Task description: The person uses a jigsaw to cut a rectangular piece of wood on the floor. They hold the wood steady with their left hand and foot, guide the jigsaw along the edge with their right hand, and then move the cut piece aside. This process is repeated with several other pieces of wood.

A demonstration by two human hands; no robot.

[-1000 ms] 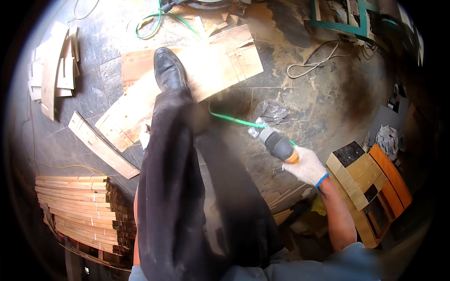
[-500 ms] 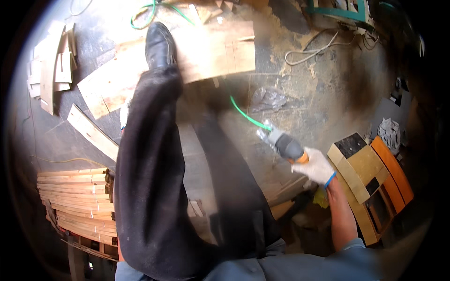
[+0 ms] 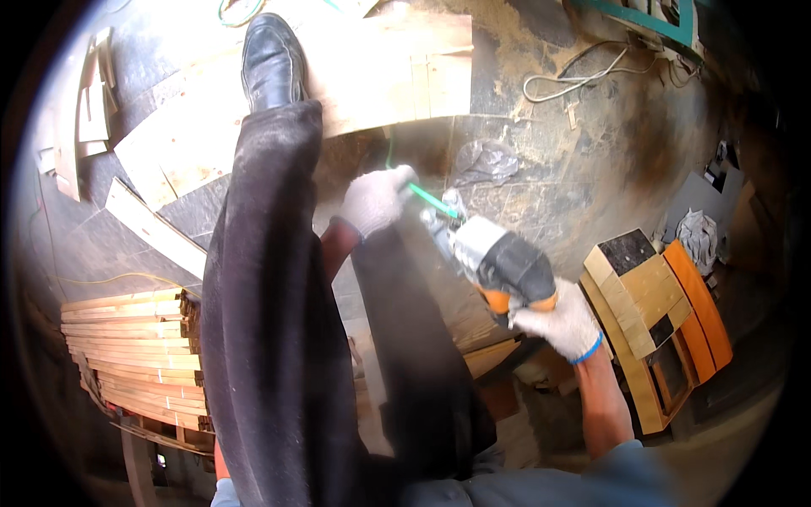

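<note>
My right hand (image 3: 562, 321), in a white work glove with a blue cuff, is closed around a hand-held power tool (image 3: 511, 266). The tool has a silver front, a dark body and orange parts; I cannot tell its exact kind. A green hose or cord (image 3: 432, 199) runs from its silver end to my gloved left hand (image 3: 378, 201), whose fingers are closed around it. The left forearm reaches out from behind my left leg. Under my black shoe (image 3: 273, 63) lies a large plywood sheet (image 3: 380, 76) with curved edges.
Bundled wooden strips (image 3: 131, 338) are stacked at the left, near a curved offcut (image 3: 156, 228). A crumpled plastic bag (image 3: 486, 162) and a pale cable (image 3: 574, 83) lie on the floor. Yellow and orange wooden pieces (image 3: 650, 304) stand at the right. A teal frame (image 3: 650, 17) is at the far right.
My left hand has come out from behind the leg and taken hold of the green hose. The power tool appears larger and has turned slightly in my right hand.
</note>
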